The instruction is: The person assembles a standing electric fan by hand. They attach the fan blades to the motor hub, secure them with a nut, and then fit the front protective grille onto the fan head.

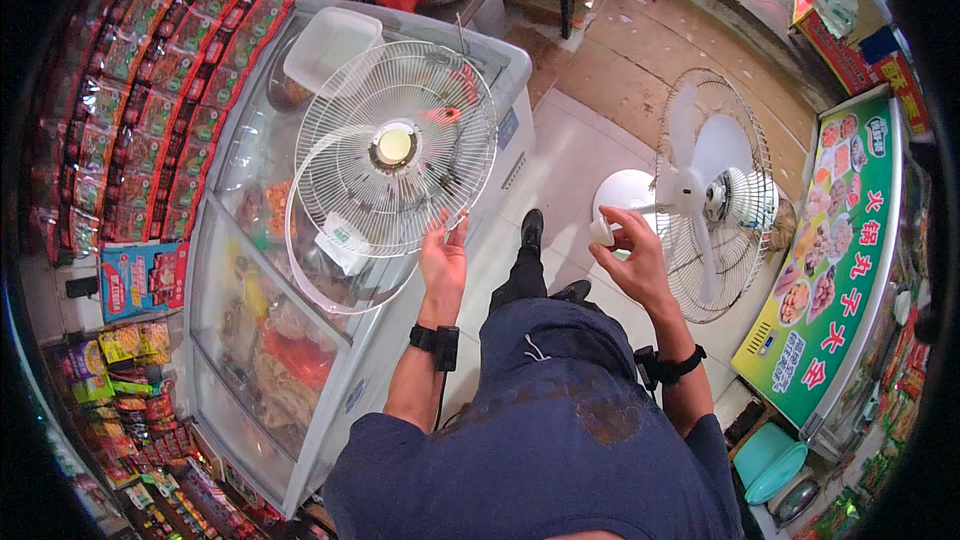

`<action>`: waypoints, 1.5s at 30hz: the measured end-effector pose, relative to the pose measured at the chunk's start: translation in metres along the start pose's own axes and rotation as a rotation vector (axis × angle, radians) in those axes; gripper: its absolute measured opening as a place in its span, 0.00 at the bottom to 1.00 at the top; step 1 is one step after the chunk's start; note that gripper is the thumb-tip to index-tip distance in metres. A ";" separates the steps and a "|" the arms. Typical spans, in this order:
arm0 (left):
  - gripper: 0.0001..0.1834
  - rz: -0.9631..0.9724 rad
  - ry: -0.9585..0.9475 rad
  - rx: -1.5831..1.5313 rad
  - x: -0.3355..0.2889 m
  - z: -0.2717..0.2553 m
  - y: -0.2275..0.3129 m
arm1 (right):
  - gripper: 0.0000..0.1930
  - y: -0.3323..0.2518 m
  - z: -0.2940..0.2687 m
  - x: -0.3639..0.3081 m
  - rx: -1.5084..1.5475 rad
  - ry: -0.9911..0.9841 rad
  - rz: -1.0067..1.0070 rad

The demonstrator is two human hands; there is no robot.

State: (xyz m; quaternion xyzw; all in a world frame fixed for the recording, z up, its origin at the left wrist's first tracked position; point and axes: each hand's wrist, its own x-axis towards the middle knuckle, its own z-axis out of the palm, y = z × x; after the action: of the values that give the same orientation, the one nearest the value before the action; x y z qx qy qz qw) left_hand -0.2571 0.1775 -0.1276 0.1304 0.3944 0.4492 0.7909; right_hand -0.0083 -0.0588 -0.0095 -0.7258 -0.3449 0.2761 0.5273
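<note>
My left hand (443,265) has its fingers at the near right rim of a round white wire fan grille (345,165), gripping its edge. The grille lies over the glass-topped freezer, and a thin white hoop (352,310) shows partly under it. Between thumb and fingers of my right hand (637,262) is a small white plastic cap (601,231). Just right of that hand stands a fan with bare white blades (686,192); its rear wire guard (757,240) sits behind them. The fan's round white base (625,187) rests on the floor.
A chest freezer (515,65) runs along my left, with a clear plastic tub (332,48) and a small white packet (343,245) on top. Red snack packs (150,120) hang further left. At right are a green-fronted display freezer (835,230) and a teal basin (772,462).
</note>
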 end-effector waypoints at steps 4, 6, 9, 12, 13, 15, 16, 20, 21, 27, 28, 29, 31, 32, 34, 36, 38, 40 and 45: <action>0.17 0.040 0.068 -0.044 -0.006 -0.011 0.007 | 0.25 0.000 0.007 0.003 -0.004 -0.076 -0.035; 0.16 0.052 0.092 -0.055 -0.006 -0.015 0.010 | 0.25 -0.002 0.009 0.003 -0.018 -0.101 -0.064; 0.15 0.058 0.085 -0.057 -0.005 -0.020 0.012 | 0.25 -0.005 0.008 -0.001 -0.037 -0.107 -0.074; 0.15 0.044 0.027 -0.070 -0.002 -0.025 0.012 | 0.25 -0.008 0.004 -0.006 -0.020 -0.091 -0.098; 0.15 0.045 0.013 -0.072 -0.001 -0.028 0.012 | 0.26 -0.008 0.002 -0.008 -0.048 -0.081 -0.089; 0.16 0.049 0.009 -0.078 0.002 -0.033 0.009 | 0.26 -0.009 -0.003 -0.014 -0.058 -0.063 -0.080; 0.16 0.049 0.019 -0.082 0.004 -0.036 0.007 | 0.27 -0.009 -0.005 -0.016 -0.051 -0.066 -0.070; 0.15 -0.008 -0.011 -0.059 0.012 -0.054 0.002 | 0.28 -0.008 -0.012 -0.025 0.017 -0.040 -0.049; 0.15 -0.038 -0.019 -0.048 0.015 -0.059 0.002 | 0.28 -0.007 -0.014 -0.028 0.033 -0.030 -0.043; 0.16 -0.162 -0.077 -0.071 0.012 -0.061 -0.003 | 0.29 -0.005 -0.025 -0.034 0.156 0.056 -0.056; 0.16 -0.182 -0.087 0.055 0.005 -0.052 -0.008 | 0.29 -0.005 -0.026 -0.035 0.169 0.080 -0.064; 0.16 -0.203 -0.097 0.182 -0.004 -0.039 -0.016 | 0.30 -0.006 -0.027 -0.036 0.186 0.105 -0.063; 0.17 -0.251 -0.234 0.421 -0.031 -0.004 -0.033 | 0.31 -0.009 -0.030 -0.040 0.183 0.138 -0.061; 0.19 -0.272 -0.362 0.525 -0.047 0.017 -0.044 | 0.31 -0.011 -0.030 -0.042 0.220 0.150 -0.039; 0.23 -0.384 -0.680 0.512 -0.074 0.064 -0.064 | 0.29 -0.015 -0.031 -0.043 0.225 0.184 -0.040; 0.25 -0.394 -0.841 0.564 -0.095 0.106 -0.082 | 0.28 -0.019 -0.033 -0.045 0.140 0.175 -0.022; 0.25 -0.440 -0.927 0.575 -0.104 0.137 -0.097 | 0.28 -0.021 -0.038 -0.047 0.099 0.173 -0.017; 0.24 -0.553 -1.031 0.486 -0.104 0.155 -0.108 | 0.28 -0.023 -0.042 -0.049 0.091 0.223 -0.030; 0.24 -0.742 -1.110 0.473 -0.087 0.173 -0.120 | 0.21 -0.019 -0.046 -0.051 0.293 0.299 0.069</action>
State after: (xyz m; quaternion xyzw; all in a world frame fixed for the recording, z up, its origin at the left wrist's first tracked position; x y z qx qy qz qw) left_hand -0.0804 0.0647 -0.0376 0.3655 0.0383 -0.0807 0.9265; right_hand -0.0080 -0.1218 0.0237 -0.6858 -0.1940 0.2303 0.6626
